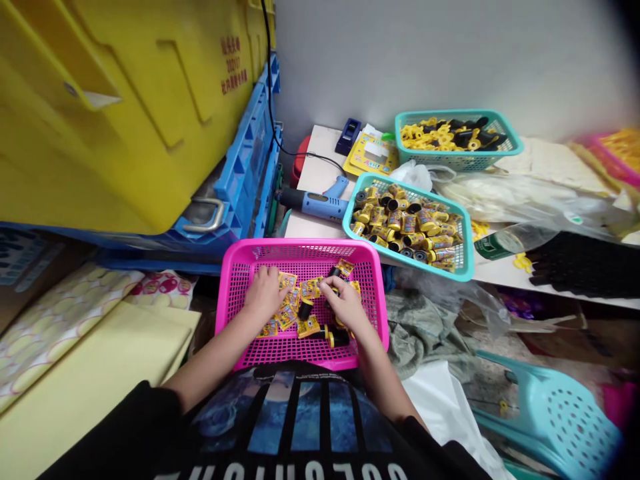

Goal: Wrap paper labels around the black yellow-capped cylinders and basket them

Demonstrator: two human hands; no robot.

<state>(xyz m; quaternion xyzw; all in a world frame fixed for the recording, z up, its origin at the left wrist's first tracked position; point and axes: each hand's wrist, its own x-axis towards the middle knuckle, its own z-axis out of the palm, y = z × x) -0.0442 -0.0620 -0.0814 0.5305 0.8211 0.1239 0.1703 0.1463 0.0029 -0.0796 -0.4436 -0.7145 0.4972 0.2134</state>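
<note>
A pink plastic basket (303,250) rests in front of my body. Inside lie several small yellow printed labels (289,313) on the left and middle, and black cylinders with yellow ends (340,338) toward the right. My left hand (267,291) reaches over the labels, thumb apart from the fingers, its fingertips touching or just above them. On the other side, my right hand (344,300) is closed in a pinch above the cylinders; what lies between its fingertips is too small to tell. One short black cylinder (305,309) leans between the hands.
A turquoise basket (467,250) full of labelled cylinders stands on the table, beside a blue heat gun (320,204). Behind it, another turquoise basket (510,137) holds yellow and black parts. Large yellow bins (150,100) rise at left; a turquoise stool (560,413) is lower right.
</note>
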